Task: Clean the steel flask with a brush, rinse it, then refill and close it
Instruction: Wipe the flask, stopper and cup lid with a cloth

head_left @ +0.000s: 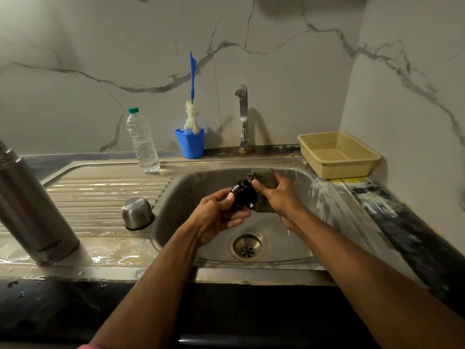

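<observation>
Over the sink basin [191, 187], my left hand [219, 215] grips a black flask stopper [242, 193]. My right hand [276, 195] presses a green scrub pad [265, 178] against that stopper. The steel flask [32, 210] stands upright on the wet drainboard at the far left, its top cut off by the frame edge. Its steel cup lid [137, 212] rests upside down beside the basin. A bottle brush [192, 96] with a blue handle and white bristles stands in a blue cup [190, 144] by the wall.
A clear plastic water bottle [142, 142] with a green cap stands behind the drainboard. The tap [243, 117] rises at the back of the sink, with no water running. A yellow plastic basket [338, 153] sits on the right counter. The drain [247, 248] is below my hands.
</observation>
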